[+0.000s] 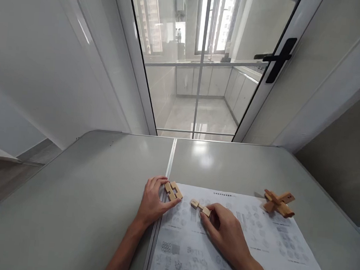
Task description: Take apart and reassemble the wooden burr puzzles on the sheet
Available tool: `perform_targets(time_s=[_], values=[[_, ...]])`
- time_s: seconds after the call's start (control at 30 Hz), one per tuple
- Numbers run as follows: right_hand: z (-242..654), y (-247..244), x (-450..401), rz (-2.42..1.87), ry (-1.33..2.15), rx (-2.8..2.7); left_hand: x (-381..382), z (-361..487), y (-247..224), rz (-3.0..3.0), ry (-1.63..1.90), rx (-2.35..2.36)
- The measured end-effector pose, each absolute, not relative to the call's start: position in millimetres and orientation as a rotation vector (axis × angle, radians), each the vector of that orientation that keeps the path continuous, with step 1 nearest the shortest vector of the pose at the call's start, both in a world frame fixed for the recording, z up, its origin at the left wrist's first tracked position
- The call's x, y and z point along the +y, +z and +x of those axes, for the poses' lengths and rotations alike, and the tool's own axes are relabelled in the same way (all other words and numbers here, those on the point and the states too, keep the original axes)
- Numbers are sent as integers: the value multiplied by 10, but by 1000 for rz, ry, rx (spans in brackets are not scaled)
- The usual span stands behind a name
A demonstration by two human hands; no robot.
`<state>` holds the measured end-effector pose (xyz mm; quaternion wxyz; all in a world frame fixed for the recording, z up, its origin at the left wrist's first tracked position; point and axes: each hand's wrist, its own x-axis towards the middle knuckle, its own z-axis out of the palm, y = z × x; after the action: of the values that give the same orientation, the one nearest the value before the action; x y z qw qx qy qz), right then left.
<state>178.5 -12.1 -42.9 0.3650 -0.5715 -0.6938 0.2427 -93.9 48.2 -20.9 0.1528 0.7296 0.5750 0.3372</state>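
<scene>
My left hand (153,200) grips a pair of pale notched wooden puzzle pieces (173,191) between thumb and fingertips. The two pieces lie side by side, with a gap where their notches face each other. Just to the right, my right hand (226,229) pinches one end of another wooden puzzle piece (195,203), which has a thin middle and blockier ends. Both hands are low over a printed instruction sheet (201,235) with many small diagrams. Parts of the held pieces are hidden by my fingers.
A darker interlocking wooden cross puzzle (278,203) rests at the sheet's upper right corner. The grey table (91,211) has a metal seam (170,159) running away from me. Beyond its far edge stands a glass door (184,81) with a black handle (281,60).
</scene>
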Motion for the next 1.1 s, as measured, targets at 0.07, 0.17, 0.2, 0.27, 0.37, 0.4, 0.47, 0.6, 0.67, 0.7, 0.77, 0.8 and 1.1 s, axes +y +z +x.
perform_targets(time_s=[0.07, 0.17, 0.2, 0.27, 0.37, 0.4, 0.47, 0.6, 0.67, 0.7, 0.77, 0.8, 1.1], values=[[1779, -433, -124, -1474, 604, -1796, 483, -936, -221, 2129, 949, 1649], [1776, -442, -128, -1471, 588, -1808, 480, -917, -243, 2196, 940, 1651], [1777, -446, -128, -1470, 582, -1812, 479, -910, -248, 2216, 936, 1648], [1778, -454, -125, -1463, 568, -1822, 477, -896, -254, 2237, 921, 1646], [1778, -472, -121, -1459, 552, -1837, 475, -875, -247, 2248, 886, 1642], [1776, -481, -122, -1463, 547, -1842, 473, -867, -240, 2251, 879, 1638], [1769, -501, -129, -1484, 526, -1850, 468, -850, -223, 2259, 861, 1614], [1755, -540, -144, -1529, 451, -1853, 431, -803, -182, 2280, 838, 1512], [1755, -552, -142, -1525, 435, -1857, 400, -763, -156, 2300, 830, 1433], [1757, -554, -139, -1514, 436, -1859, 383, -738, -141, 2312, 820, 1393], [1765, -549, -131, -1477, 454, -1868, 348, -679, -109, 2344, 786, 1327], [1770, -541, -127, -1452, 466, -1877, 332, -648, -94, 2360, 769, 1307], [1765, -447, -144, -1120, 579, -2062, 282, -539, -70, 2420, 660, 1308]])
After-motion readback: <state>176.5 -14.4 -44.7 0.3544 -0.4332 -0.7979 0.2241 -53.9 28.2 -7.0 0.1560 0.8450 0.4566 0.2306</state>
